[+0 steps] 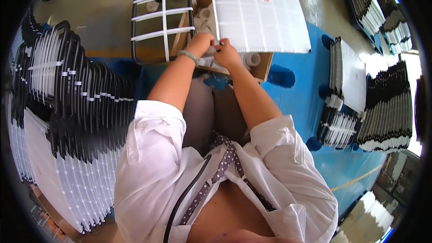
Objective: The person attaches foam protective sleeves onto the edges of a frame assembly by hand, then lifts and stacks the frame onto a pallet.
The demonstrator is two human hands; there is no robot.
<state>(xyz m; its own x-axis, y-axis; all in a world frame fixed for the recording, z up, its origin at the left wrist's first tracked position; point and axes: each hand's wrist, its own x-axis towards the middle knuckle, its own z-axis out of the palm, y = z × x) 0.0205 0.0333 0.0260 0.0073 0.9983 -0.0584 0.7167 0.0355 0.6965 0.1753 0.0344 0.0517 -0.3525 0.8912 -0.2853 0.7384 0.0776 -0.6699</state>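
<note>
My left hand (201, 45) and my right hand (227, 55) nearly meet over an open cardboard box (261, 73). Both have their fingers pinched together, and what they hold is too small to make out. Beside my right hand is the near-left corner of a white fabric panel (261, 13) with a grid of lines and a small red round mark. To the left of my left hand lies a black tube frame (133, 27) with white straps (164, 15) crossing it. White rolls (253, 59) and other white pieces lie in the box below my hands.
Many black frames (76, 76) with white straps stand packed on my left, with white panels (85, 189) below them. More stacked frames and panels (348, 76) stand on the right. The floor has a blue area (294, 103) with darker patches.
</note>
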